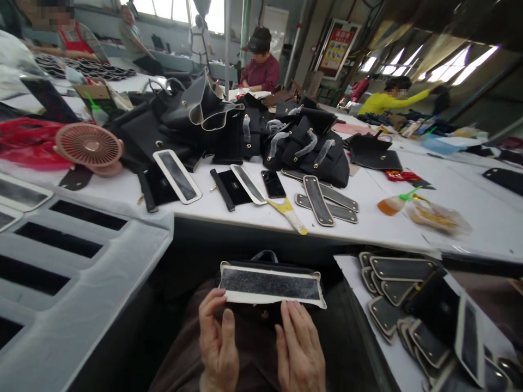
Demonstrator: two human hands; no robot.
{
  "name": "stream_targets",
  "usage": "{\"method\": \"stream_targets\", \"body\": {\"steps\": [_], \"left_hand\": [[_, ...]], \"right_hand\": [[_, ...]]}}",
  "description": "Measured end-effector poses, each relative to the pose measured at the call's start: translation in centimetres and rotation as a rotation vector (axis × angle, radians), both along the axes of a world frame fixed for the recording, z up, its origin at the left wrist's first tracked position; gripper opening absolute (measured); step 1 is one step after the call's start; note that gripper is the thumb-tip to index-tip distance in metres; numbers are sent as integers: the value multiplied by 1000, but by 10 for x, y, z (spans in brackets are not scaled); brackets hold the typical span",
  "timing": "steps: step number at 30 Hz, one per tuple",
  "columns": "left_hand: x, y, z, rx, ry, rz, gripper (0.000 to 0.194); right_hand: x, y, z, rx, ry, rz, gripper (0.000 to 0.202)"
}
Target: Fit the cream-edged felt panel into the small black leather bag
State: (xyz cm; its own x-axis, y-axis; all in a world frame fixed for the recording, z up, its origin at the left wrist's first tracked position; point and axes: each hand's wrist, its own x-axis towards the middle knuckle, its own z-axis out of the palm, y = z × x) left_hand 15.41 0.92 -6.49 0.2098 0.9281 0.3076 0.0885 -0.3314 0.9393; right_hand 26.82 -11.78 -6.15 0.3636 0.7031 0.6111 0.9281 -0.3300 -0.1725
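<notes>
Both hands low centre, on a black bag piece (261, 313) resting on the lap, near side of the white table (229, 209).

Flap panel (272, 284) sits on top of the bag piece: long flat strip, long axis left-right, tilted slightly so the right end sits a bit nearer than the left. Dark grey, glittery-textured face turned up, cream/white border all round, small tabs at the corners. A black loop shows just behind its far edge.

Left hand (218, 340): fingers curled, fingertips touching the panel's near-left edge, thumb laid flat on the black piece. Partly closed, pinching the edge lightly; can't tell how firm the hold is.

Right hand (300, 348): fingers extended and close together, lying flat on the black piece, tips at the panel's near edge right of centre. Not wrapped around anything.

Around it: stack of similar dark panels (402, 302) to the near right. On the table beyond: more loose strips (322, 201), a phone (273, 184), yellow-handled tool (288, 212), black bags (304, 147) piled far centre, pink fan (90, 147) far left, orange squeeze bottle (394, 204) to the right. Grey slotted tray (81, 256) at near left. Other people seated at far tables, well apart from these hands.
</notes>
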Motion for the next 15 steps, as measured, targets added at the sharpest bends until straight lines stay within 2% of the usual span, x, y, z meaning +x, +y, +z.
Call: {"method": "stream_targets", "body": {"steps": [3, 4, 6, 7, 9, 12, 15], "left_hand": [[-6, 2, 0, -75, -71, 65, 26], [-7, 5, -2, -175, -117, 106, 28], [-7, 13, -12, -553, -240, 173, 28], [-3, 16, -19, -812, -312, 166, 27], [9, 17, -34, -1161, -405, 82, 28], [36, 10, -54, -1384, -508, -28, 24], [60, 3, -68, -1492, -611, -15, 24]], "right_hand": [[-1, 4, 0, 1, -21, 40, 58], [-1, 5, 0, 6, -28, 51, 58], [0, 7, -1, 13, -30, 68, 58], [0, 8, -2, 16, -28, 75, 58], [-1, 9, -4, 10, -25, 95, 60], [-2, 10, -6, -14, -30, 133, 61], [-5, 13, -5, -5, -13, 137, 59]]}}
